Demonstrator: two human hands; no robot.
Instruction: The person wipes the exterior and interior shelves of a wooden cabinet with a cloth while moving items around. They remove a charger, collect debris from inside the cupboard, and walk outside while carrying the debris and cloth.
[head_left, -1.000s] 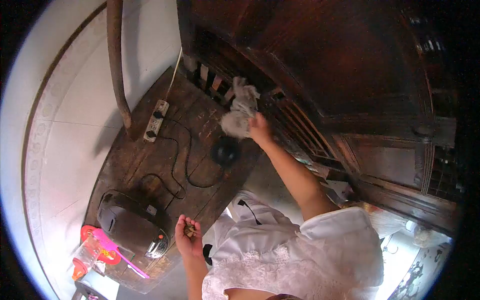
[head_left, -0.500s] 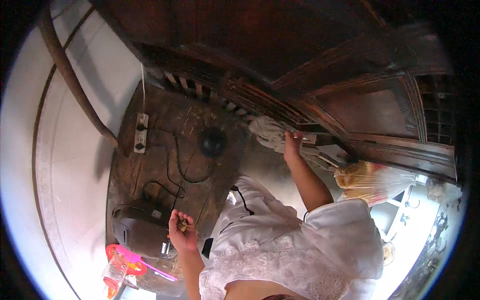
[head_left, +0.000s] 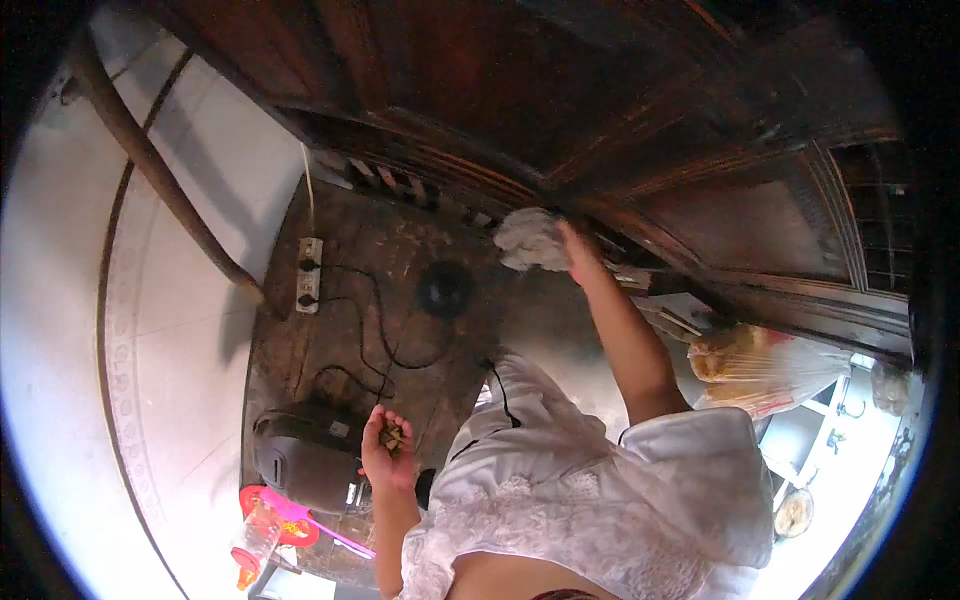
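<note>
My left hand [head_left: 385, 462] is turned palm up with its fingers curled, cupping a small pile of brown and yellowish pieces [head_left: 392, 436]. What they are is too small to make out. My right arm reaches forward, and my right hand [head_left: 574, 250] grips a crumpled whitish-grey cloth [head_left: 530, 238] by its right side. This cloth lies against the lower edge of the dark wooden panelled furniture [head_left: 640, 215]. Part of my right fingers is hidden behind the hand and the cloth.
A wooden surface carries a power strip [head_left: 309, 275] with black cables, a round black object [head_left: 446, 290] and a dark rounded appliance [head_left: 310, 460]. Nearby are a plastic bottle [head_left: 258, 535] and a pink-handled item [head_left: 290, 508]. A plastic bag [head_left: 770, 365] hangs right; a wooden pole [head_left: 170, 185] leans left.
My right hand and the cloth have moved forward and slightly left along the furniture, and the cloth looks more bunched. My left hand still cups the pieces. The view has shifted a little.
</note>
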